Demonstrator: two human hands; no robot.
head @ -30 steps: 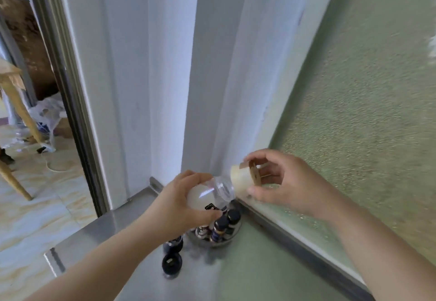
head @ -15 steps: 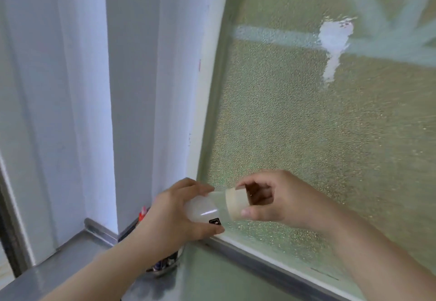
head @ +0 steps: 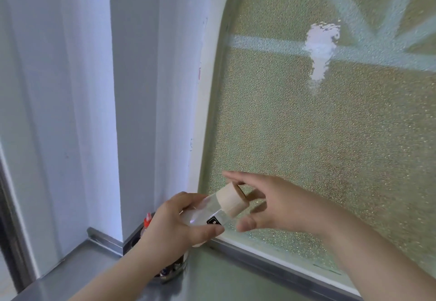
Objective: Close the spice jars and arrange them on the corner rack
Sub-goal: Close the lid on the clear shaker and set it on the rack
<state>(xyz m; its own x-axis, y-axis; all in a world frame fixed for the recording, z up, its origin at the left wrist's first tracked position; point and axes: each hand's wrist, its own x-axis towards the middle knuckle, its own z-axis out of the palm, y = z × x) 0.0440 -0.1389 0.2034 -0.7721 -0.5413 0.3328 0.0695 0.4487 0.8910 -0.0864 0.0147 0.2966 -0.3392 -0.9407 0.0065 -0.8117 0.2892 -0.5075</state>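
My left hand [head: 172, 227] grips a clear spice jar [head: 207, 211] by its body, tilted with the top pointing up and right. A pale wooden lid [head: 232, 200] sits on the jar's mouth. My right hand [head: 271, 204] hovers just beyond the lid with its fingers spread; the forefinger is above the lid and the thumb below it, not clamped on it. Under my left wrist the round metal corner rack [head: 171, 274] shows only partly, with small dark jars inside it.
A red-capped bottle [head: 147, 220] stands in the corner behind my left hand. The steel counter [head: 77, 270] meets a white wall [head: 132, 112] on the left and a frosted green window [head: 306, 135] with a metal sill [head: 271, 260] on the right.
My right hand has let go of the wooden lid and spread its fingers. The view has tilted upward, so the rack and the loose jars on the counter have dropped mostly out of sight.
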